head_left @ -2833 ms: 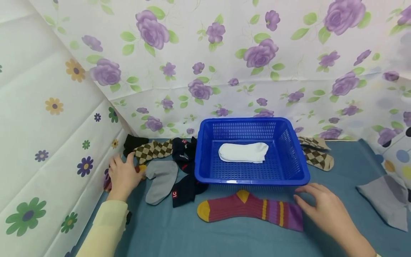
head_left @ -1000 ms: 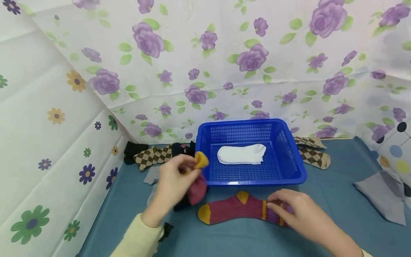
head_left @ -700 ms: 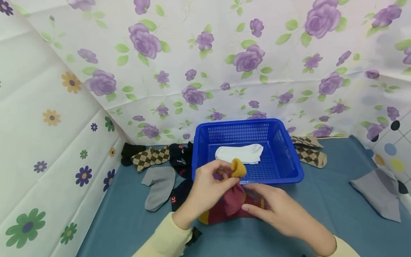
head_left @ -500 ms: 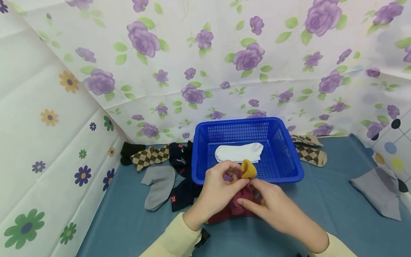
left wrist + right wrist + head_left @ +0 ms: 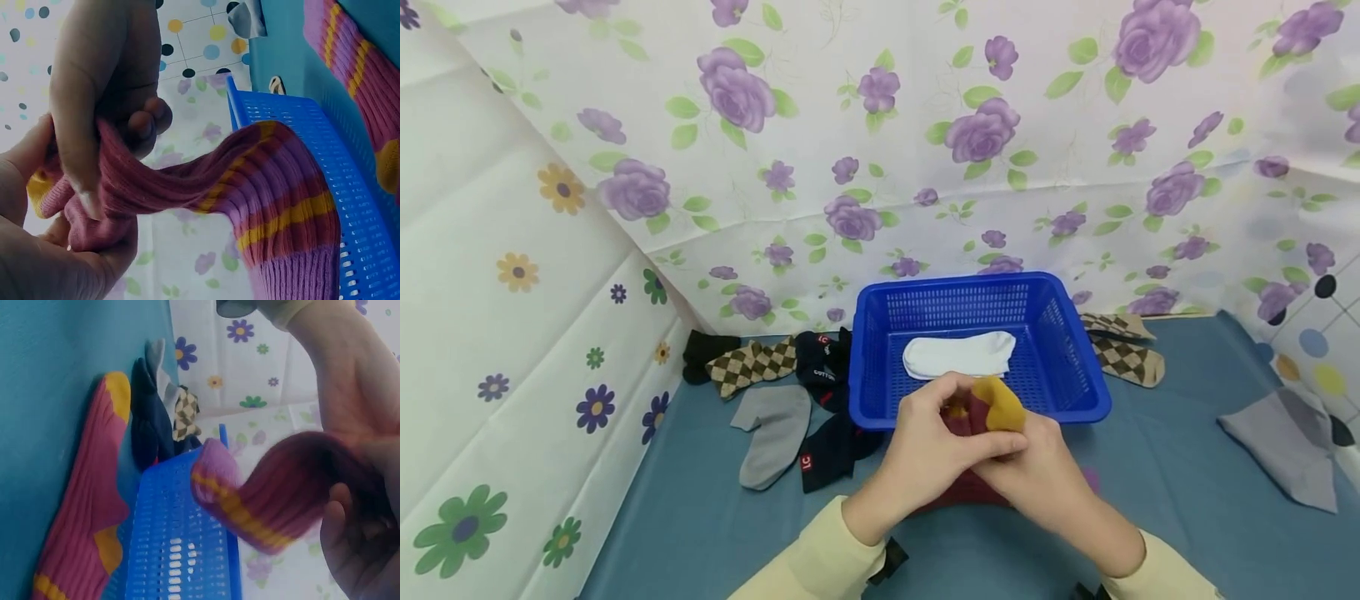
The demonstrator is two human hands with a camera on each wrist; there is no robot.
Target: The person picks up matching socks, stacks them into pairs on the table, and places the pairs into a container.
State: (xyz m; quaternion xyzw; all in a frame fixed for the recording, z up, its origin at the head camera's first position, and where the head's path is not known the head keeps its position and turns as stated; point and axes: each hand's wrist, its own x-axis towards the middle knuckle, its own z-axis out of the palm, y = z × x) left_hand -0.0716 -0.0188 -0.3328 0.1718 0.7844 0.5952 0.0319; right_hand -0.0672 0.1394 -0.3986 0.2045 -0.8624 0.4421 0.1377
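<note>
A maroon sock (image 5: 1002, 406) with a yellow toe and heel and a purple striped cuff is bunched between both hands, in front of the basket. My left hand (image 5: 936, 446) holds it with curled fingers, thumb crossing toward the other hand. Pressed close, my right hand (image 5: 1037, 467) grips the same sock from the right; its fingers are partly hidden. The cuff hangs loose in the left wrist view, where the striped ribbing (image 5: 275, 200) shows. A matching sock (image 5: 81, 500) lies flat on the cloth below, mostly covered by the hands in the head view.
The blue basket (image 5: 958, 310) behind the hands holds white socks (image 5: 958, 354). To its left lie a grey sock (image 5: 775, 433), navy socks (image 5: 827, 458), a checkered sock (image 5: 752, 367) and a black one (image 5: 706, 354). On the right are checkered socks (image 5: 1123, 358) and grey fabric (image 5: 1285, 446).
The left hand took the maroon sock from the far left and carried it right, over its matching sock. The right hand moved left and took hold of it too; both now bunch it together.
</note>
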